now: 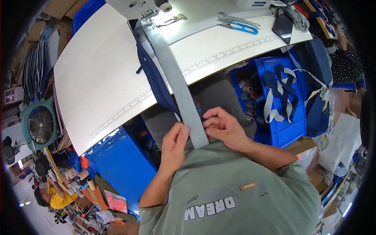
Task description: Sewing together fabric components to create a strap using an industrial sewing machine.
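My left hand (175, 143) is at the left long edge of the grey strip (176, 82), thumb laid along the folded fingers. It looks closed on that edge, though the thumb covers the contact and I cannot tell what is pinched beneath. The strip lies between my hands, its long axis running away from my shirt (235, 168) and slightly left, over the edge of the counter (94, 70) to the sewing machine (150, 9). Its squared near end is just beyond the shirt front. My right hand (225, 129) is by the opposite edge, fingers curled and thumb tip near them; I cannot tell whether they grip the strip or only rest beside it. The left looks slightly nearer, its thumb right against the edge.

From the left, the round fan (39, 121) has a green plastic housing and a wire grille. The counter is smooth and white, with printed ruler scales. Along the strip's left side runs a navy band (154, 78), soft, matt and buckled, while the strip itself is flat, straight-edged and evenly matt. Farther right are snips (244, 28) with blue handles, a flat metal wrench (239, 20), and a glossy blue plastic crate (282, 131) with looped navy and grey ribbons (290, 100).
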